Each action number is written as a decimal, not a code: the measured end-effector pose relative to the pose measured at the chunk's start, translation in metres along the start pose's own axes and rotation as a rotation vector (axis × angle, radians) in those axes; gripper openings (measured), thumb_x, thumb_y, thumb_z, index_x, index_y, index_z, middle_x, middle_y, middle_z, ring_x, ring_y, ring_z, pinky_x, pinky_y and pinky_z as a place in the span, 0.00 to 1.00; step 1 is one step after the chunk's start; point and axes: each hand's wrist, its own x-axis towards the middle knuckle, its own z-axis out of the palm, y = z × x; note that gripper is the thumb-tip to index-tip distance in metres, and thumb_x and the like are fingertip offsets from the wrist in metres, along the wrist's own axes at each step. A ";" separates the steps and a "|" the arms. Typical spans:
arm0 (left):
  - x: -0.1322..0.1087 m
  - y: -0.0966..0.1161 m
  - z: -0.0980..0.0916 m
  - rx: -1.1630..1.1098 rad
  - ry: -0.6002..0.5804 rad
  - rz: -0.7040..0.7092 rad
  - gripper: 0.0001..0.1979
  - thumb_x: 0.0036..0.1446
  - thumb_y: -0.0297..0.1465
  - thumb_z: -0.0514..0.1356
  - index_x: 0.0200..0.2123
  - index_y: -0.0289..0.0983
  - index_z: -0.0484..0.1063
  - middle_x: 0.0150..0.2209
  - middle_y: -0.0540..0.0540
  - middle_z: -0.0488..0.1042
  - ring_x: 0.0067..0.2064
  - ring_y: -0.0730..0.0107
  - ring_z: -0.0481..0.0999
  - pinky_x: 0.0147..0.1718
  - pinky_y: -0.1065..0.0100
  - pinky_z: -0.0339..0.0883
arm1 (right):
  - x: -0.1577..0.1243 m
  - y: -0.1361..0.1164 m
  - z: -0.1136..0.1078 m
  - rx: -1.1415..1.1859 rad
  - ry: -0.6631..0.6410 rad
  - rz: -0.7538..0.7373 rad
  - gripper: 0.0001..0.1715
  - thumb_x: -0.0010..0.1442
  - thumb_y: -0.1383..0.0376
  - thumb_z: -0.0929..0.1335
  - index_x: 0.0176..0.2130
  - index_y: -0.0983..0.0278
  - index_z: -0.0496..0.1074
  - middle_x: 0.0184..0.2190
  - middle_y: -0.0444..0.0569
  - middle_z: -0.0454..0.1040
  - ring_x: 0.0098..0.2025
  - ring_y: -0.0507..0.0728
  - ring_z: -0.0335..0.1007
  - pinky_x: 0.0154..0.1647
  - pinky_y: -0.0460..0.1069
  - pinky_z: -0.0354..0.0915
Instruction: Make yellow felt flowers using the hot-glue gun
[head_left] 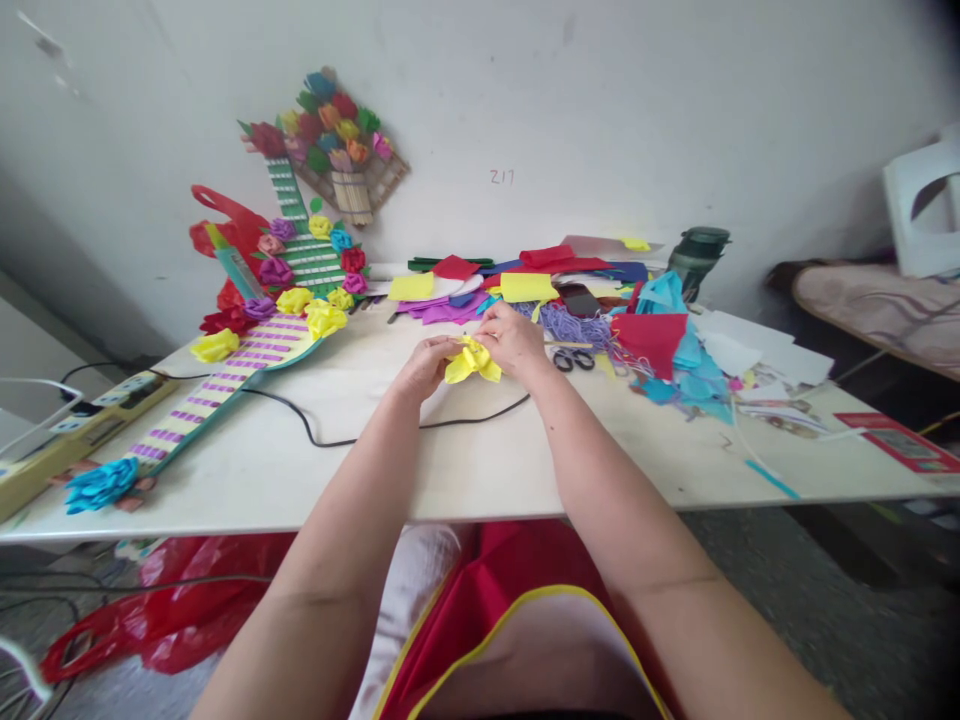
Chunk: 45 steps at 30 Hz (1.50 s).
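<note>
Just above the white table, a yellow paper flower point(472, 362) with spread petals is between my two hands. My left hand point(427, 366) pinches its left side with closed fingers. From the right, my right hand point(511, 340) has its fingers closed on the flower's upper edge. A thin pale stick point(570, 345) pokes out past the right hand; whether it is gripped cannot be made out. Right of that hand lie black-handled scissors point(573, 359). Behind the hands are yellow paper pieces point(526, 288) on a heap of coloured sheets.
A black cable point(337, 441) crosses the table point(480, 480). At left stands a guitar-shaped craft point(217, 385) with paper flowers, beside a power strip point(97, 425). Purple shredded paper point(574, 328), red paper point(651, 343), blue scraps point(694, 370) and a dark bottle point(697, 258) are at right.
</note>
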 end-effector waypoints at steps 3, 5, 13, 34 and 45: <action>0.001 0.001 0.000 -0.049 0.031 -0.038 0.10 0.39 0.33 0.65 0.27 0.33 0.75 0.25 0.46 0.76 0.29 0.64 0.75 0.32 0.63 0.71 | 0.000 0.001 0.001 0.002 0.012 0.008 0.12 0.62 0.62 0.66 0.38 0.58 0.80 0.50 0.48 0.76 0.44 0.58 0.71 0.39 0.50 0.64; 0.002 0.002 0.000 -0.082 0.049 -0.065 0.10 0.41 0.33 0.63 0.27 0.33 0.75 0.25 0.45 0.76 0.30 0.62 0.76 0.33 0.62 0.72 | 0.000 0.002 0.001 0.008 0.024 0.011 0.12 0.62 0.62 0.66 0.38 0.58 0.80 0.49 0.48 0.76 0.43 0.58 0.71 0.39 0.50 0.64; 0.005 -0.003 -0.001 -0.077 0.104 0.007 0.08 0.39 0.32 0.66 0.24 0.33 0.74 0.21 0.49 0.72 0.24 0.72 0.71 0.26 0.69 0.66 | 0.000 0.003 -0.001 0.029 0.003 0.032 0.10 0.61 0.62 0.67 0.37 0.58 0.80 0.49 0.48 0.75 0.44 0.58 0.71 0.39 0.50 0.63; 0.006 -0.007 0.001 -0.178 0.092 -0.132 0.08 0.52 0.31 0.67 0.29 0.31 0.75 0.27 0.44 0.77 0.27 0.69 0.76 0.29 0.70 0.69 | 0.002 0.013 0.004 0.068 -0.016 -0.067 0.08 0.59 0.65 0.69 0.35 0.57 0.81 0.47 0.44 0.77 0.44 0.55 0.72 0.38 0.48 0.62; 0.006 -0.009 -0.008 0.006 0.002 0.004 0.17 0.36 0.39 0.73 0.22 0.32 0.74 0.22 0.47 0.74 0.27 0.68 0.74 0.30 0.67 0.67 | 0.002 0.015 0.002 0.007 -0.087 -0.077 0.15 0.63 0.64 0.64 0.34 0.61 0.80 0.48 0.48 0.76 0.47 0.56 0.72 0.39 0.49 0.62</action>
